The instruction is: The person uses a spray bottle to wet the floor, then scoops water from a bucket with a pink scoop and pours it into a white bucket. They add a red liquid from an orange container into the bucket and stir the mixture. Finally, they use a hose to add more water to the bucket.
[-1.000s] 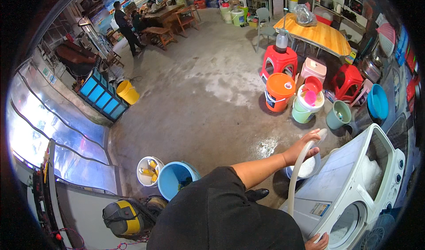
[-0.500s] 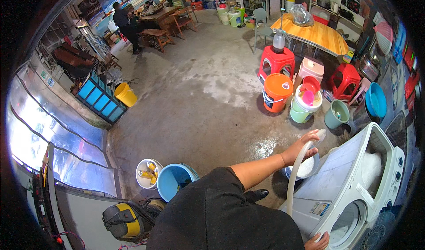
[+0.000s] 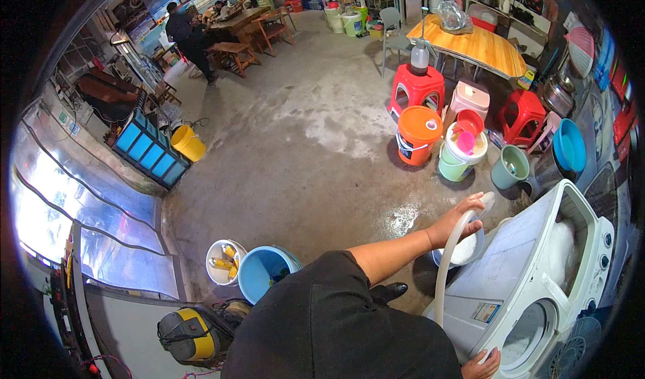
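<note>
My left hand [image 3: 462, 219] is closed around the upper bend of a pale, flexible drain hose [image 3: 441, 285]. The hose curves down along the side of a white twin-tub washing machine [image 3: 500, 271] that leans at the right. Below the hand is a bucket [image 3: 465, 248] with white suds in it. My right hand [image 3: 482, 366] lies on the machine's near edge, beside its round tub opening [image 3: 534, 332], fingers stretched out. White foam [image 3: 561, 251] fills part of the larger tub. Round knobs [image 3: 607, 240] line the machine's panel.
An orange lidded bucket [image 3: 419, 134], a pale green bucket [image 3: 458, 161] and a grey-green bucket [image 3: 510, 167] stand beyond the machine. A blue bucket [image 3: 263, 275] and a white bucket [image 3: 225, 261] are at the left. The concrete floor [image 3: 295, 191] has wet patches. A person [image 3: 188, 40] stands far off.
The view has shifted slightly. My left hand still grips the hose and my right hand stays on the machine's edge. The distant person's posture has changed a little.
</note>
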The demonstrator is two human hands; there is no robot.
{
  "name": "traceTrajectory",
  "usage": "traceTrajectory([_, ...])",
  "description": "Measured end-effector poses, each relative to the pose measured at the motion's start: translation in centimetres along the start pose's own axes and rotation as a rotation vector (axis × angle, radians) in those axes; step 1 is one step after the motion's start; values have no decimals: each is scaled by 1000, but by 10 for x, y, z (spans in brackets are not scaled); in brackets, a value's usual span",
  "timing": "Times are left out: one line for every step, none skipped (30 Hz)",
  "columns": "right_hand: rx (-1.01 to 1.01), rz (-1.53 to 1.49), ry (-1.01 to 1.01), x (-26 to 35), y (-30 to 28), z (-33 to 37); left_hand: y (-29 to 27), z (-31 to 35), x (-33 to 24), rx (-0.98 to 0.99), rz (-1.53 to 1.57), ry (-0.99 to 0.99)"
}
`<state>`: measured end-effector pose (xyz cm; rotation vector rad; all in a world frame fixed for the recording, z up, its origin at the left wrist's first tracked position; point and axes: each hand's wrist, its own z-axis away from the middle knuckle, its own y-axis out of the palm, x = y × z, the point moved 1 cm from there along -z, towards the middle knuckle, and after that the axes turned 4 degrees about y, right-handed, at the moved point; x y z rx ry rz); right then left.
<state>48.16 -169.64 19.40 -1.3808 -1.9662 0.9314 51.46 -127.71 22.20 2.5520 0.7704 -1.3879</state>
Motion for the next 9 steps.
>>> traceTrajectory([-2, -1, 1, 0, 0, 0, 0, 0, 0, -5, 7, -8])
traceTrajectory([-5, -1, 1, 0, 0, 0, 0, 1, 0, -6, 6, -3])
traceTrajectory([-8, -2, 2, 0, 0, 0, 0, 1, 0, -8, 9, -4])
traceTrajectory([-3, -5, 5, 0, 0, 0, 0, 1, 0, -11, 15, -9])
traceTrajectory([1, -8, 9, 0, 0, 1, 0, 1, 1, -10, 10, -6])
traceTrajectory([5, -11, 13, 0, 0, 1, 0, 2, 1, -10, 9, -7])
traceTrajectory([8, -13, 17, 0, 1, 1, 0, 2, 1, -10, 13, -15])
traceTrajectory([11, -15, 21, 0, 1, 1, 0, 2, 1, 1, 5, -12])
traceTrajectory([14, -16, 25, 0, 1, 1, -1, 2, 2, 10, 6, -23])
